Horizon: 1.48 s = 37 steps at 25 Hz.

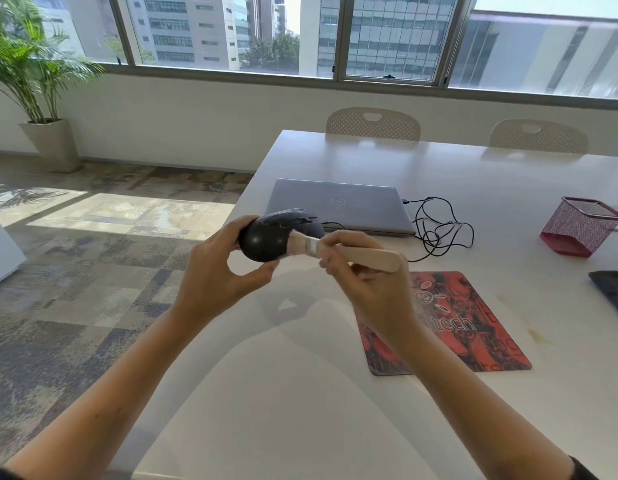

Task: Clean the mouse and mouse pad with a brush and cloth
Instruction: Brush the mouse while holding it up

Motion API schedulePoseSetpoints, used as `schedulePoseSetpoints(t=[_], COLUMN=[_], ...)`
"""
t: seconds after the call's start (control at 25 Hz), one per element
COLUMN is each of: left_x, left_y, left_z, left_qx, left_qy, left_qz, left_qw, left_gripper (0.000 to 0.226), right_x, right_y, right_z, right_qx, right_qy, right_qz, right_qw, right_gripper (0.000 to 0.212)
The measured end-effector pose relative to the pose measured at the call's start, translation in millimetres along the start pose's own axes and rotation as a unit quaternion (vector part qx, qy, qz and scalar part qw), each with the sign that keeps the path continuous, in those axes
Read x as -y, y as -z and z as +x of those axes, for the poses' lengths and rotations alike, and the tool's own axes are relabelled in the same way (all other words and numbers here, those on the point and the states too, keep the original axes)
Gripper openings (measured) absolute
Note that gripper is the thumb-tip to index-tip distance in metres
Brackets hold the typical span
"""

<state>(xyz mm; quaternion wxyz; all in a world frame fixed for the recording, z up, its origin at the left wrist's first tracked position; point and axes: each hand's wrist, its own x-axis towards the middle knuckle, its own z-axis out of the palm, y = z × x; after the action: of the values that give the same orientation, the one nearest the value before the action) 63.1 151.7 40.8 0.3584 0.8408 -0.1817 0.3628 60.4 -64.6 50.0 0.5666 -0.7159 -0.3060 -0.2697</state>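
The white table [335, 410] carries the red mouse pad [467, 327], flat and near the right forearm. The black mouse [266, 239] is held aloft, clamped by the left hand [214, 285]; it is judged light, rigid and smooth, best gripped at its sides. The brush [335, 249] is pinched by the right hand [373, 289], bristles touching the shell. The cloth cannot be identified with certainty.

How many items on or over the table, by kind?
Mouse: 1, held by the left hand
Brush: 1, held by the right hand
Mouse pad: 1
Laptop: 1, closed
Mesh basket: 1
Dark item at right edge: 1, cut off, cannot identify
Total: 6
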Motion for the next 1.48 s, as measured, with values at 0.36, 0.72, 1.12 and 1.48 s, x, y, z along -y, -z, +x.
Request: schedulePoseSetpoints(t=[0.36,0.72,1.12,1.48], left_x=[3,1,-6,-14], left_y=[2,4,-4,-7], left_z=[0,0,11,15], left_qx=[-0.004,-0.019,0.011,-0.002], left_qy=[0.035,0.068,0.060,0.058], left_qz=[-0.019,-0.016,0.040,0.091], left_qw=[0.999,0.997,0.997,0.994], left_gripper=[0.053,0.048,0.050,0.054], right_x=[10,-11,24,24], right_y=[-4,4,-33,-17], right_z=[4,13,12,17], right_qx=[-0.013,-0.045,0.032,-0.059], right_qy=[0.049,0.001,0.007,-0.029], right_qz=[-0.024,-0.065,0.002,0.030], right_qw=[0.998,0.997,0.999,0.997], right_gripper=[0.007,0.005,0.006,0.006])
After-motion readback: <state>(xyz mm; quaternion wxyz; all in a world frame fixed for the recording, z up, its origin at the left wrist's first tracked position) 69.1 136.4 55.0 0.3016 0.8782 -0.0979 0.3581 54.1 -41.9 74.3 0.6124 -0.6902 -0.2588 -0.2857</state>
